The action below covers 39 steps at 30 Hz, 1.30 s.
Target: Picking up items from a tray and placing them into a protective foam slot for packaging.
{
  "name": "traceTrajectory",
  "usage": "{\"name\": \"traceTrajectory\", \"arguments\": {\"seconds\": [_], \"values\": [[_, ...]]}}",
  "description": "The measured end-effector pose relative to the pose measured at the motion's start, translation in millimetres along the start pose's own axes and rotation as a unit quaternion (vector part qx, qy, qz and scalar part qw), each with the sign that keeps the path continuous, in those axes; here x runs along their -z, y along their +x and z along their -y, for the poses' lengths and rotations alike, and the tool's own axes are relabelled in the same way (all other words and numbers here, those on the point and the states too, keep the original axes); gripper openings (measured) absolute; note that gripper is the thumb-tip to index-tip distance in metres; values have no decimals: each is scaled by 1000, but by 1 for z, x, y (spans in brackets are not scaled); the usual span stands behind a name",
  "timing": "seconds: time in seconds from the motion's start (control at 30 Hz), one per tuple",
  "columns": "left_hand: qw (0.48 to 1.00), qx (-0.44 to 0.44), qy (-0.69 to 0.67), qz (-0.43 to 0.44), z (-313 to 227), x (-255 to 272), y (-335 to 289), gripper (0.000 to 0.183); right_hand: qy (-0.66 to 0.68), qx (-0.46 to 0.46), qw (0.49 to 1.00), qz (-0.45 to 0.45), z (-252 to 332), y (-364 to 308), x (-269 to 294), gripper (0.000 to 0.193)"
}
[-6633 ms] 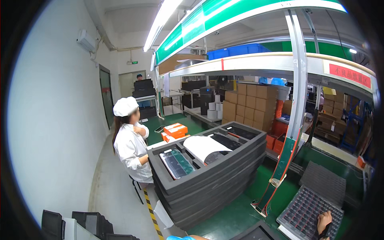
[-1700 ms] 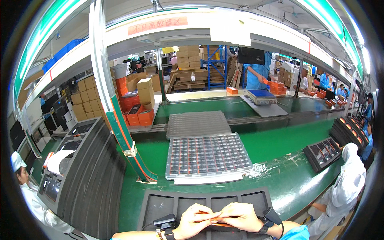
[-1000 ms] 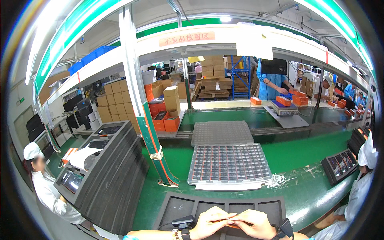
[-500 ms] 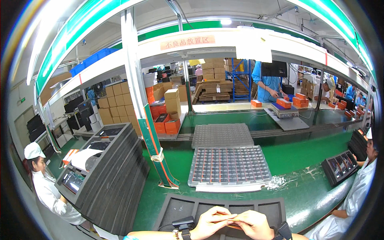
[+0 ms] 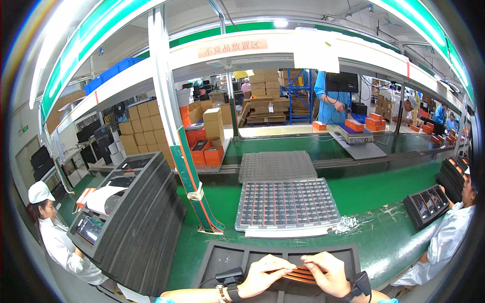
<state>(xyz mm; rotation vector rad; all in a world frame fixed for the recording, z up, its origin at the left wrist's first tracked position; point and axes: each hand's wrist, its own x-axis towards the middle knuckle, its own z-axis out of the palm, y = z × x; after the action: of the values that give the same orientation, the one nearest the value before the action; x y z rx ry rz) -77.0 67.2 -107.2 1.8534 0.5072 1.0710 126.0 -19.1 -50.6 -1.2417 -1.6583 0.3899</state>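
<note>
Several thin orange-and-black strips lie side by side between my hands, above the black foam tray. My left hand pinches their left end between thumb and fingers. Around their right part curls my right hand, its thumb and forefinger a little apart on top; its palm hides the strips' far ends. The tray below is divided into compartments, partly covered by my hands and wrists. Beyond it rests a clear plastic tray filled with rows of small dark pieces with orange lines.
A grey blister tray lies behind the filled one. To the left rises a tall stack of black foam trays, near a green-and-white post. Crumpled clear plastic lies right. People in white sit at both sides; another foam tray is right.
My hands have moved slightly apart, and the orange-and-black strips now show fanned between them. The right hand's fingers have lifted and loosened. The whole view has shifted a little.
</note>
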Motion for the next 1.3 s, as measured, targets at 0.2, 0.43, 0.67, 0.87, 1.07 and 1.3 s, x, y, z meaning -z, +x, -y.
{"name": "traceTrajectory", "arguments": {"seconds": [0.2,0.43,0.67,0.87,1.07,1.3], "values": [[1000,-9,12,14,-4,2,0,19,-10,-10,988,-151,-19,-8,20,34],[998,-44,30,27,-9,5,7,21,-88,27,971,-220,-34,-39,18,28],[1000,-13,25,3,-4,7,4,17,-126,119,981,-89,-33,-25,19,22],[1000,-17,20,11,-5,4,5,19,-134,106,984,-44,-37,-30,17,12],[999,-40,27,9,-4,5,4,20,-116,96,986,-66,-39,-32,21,12],[999,-32,23,13,-7,6,6,20,-103,111,988,-32,-52,-33,23,20]]}}
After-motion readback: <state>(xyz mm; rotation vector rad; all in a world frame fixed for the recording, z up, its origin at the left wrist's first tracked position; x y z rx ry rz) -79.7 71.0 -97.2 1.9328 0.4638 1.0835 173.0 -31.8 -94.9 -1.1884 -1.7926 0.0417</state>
